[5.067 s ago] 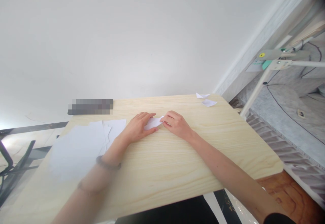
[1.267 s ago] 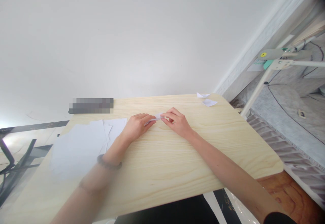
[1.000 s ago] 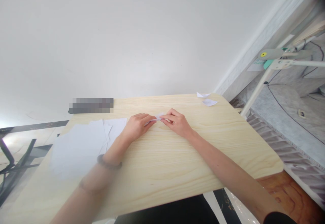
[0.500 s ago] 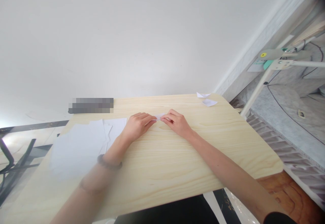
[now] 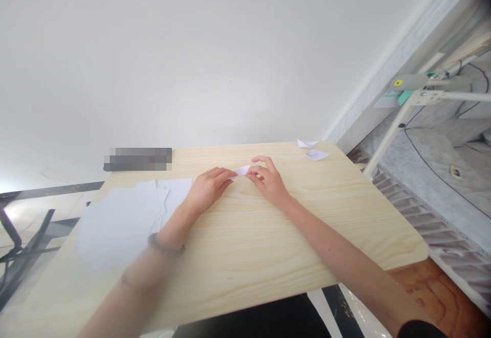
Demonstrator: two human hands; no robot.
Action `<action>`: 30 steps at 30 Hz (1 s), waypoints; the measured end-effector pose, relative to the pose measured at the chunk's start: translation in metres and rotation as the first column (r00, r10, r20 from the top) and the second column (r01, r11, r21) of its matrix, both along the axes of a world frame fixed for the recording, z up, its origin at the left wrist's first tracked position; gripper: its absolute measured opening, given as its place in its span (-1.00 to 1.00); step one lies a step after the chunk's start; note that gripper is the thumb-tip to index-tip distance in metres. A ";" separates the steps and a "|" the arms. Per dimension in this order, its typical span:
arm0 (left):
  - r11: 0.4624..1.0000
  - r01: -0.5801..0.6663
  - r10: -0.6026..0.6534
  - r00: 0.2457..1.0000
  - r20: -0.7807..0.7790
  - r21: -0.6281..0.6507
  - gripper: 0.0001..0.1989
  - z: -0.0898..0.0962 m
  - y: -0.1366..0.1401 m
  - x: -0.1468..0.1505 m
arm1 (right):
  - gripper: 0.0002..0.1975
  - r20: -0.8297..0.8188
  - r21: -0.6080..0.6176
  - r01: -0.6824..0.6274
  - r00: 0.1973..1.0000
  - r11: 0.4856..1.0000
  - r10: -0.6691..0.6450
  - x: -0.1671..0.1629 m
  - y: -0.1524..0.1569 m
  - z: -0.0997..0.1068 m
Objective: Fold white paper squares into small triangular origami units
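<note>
Between my two hands is a small folded piece of white paper (image 5: 241, 171), held just over the middle of the table. My left hand (image 5: 209, 188) grips its left end between thumb and fingers. At the other end, my right hand (image 5: 267, 180) pinches the paper's edge with thumb and index finger, while another finger is raised away from it. The fingers cover both ends of the paper, so its full shape is hidden.
White paper sheets (image 5: 115, 220) lie in an overlapping pile on the left of the wooden table (image 5: 261, 256). Two folded paper pieces (image 5: 316, 155) rest at the far right corner. A blurred-out dark object (image 5: 138, 159) sits at the back left, and a wall (image 5: 215, 62) rises behind.
My right hand has shifted slightly right along the paper, and one of its fingers has lifted. More of the folded paper shows between the hands. My left hand has barely moved.
</note>
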State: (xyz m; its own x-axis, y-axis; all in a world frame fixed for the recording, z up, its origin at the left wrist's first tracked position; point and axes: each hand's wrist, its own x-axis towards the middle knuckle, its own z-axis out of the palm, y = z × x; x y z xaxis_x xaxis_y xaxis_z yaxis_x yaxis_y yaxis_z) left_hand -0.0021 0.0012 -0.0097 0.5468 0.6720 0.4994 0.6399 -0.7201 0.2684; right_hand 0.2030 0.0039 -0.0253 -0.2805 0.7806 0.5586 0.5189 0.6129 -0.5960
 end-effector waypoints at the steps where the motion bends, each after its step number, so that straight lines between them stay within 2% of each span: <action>1: 1.000 0.002 -0.002 1.000 0.006 -0.009 -0.75 0.000 0.000 0.000 | -0.84 -0.015 -0.016 -0.002 1.000 1.000 0.002 0.000 0.000 0.000; 5: 0.999 -0.019 0.020 0.999 0.025 -0.027 -0.68 0.000 0.001 0.000 | -0.84 -0.025 -0.038 -0.027 0.999 0.999 0.026 0.001 0.001 -0.002; 13: 0.999 -0.039 0.040 0.999 0.019 -0.011 -0.71 -0.001 0.002 -0.001 | -0.84 0.065 0.007 -0.066 0.996 0.998 0.065 0.001 0.001 -0.003; 17: 1.000 -0.027 0.028 1.000 0.010 -0.012 -0.72 0.000 0.003 0.000 | -0.85 0.073 0.009 -0.030 0.997 0.999 0.030 0.000 -0.001 -0.004; 21: 0.999 -0.033 0.033 0.999 0.008 0.022 -0.75 0.003 0.001 0.001 | -0.66 0.016 -0.035 0.022 1.000 0.999 -0.021 -0.001 -0.001 -0.004; 24: 0.999 -0.029 0.029 1.000 -0.003 0.044 -0.80 0.006 -0.001 0.002 | -0.78 0.004 -0.023 0.013 1.000 1.000 -0.013 -0.001 -0.002 -0.004; 27: 1.000 -0.008 0.008 1.000 0.012 0.008 -0.81 0.009 -0.004 0.003 | -0.83 0.010 -0.010 -0.019 1.000 1.000 0.019 -0.002 -0.002 -0.003; 30: 0.996 0.030 -0.025 0.998 0.065 -0.085 -0.80 0.012 -0.007 0.005 | -0.83 0.005 0.014 -0.034 0.999 0.999 0.034 -0.002 -0.004 -0.002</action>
State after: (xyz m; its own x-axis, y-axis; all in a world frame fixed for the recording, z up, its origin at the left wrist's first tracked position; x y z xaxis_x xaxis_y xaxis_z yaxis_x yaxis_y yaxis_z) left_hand 0.0024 -0.0062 0.0020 0.5345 0.6989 0.4751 0.5995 -0.7098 0.3697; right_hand 0.2009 0.0002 -0.0276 -0.3094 0.7626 0.5681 0.5002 0.6386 -0.5848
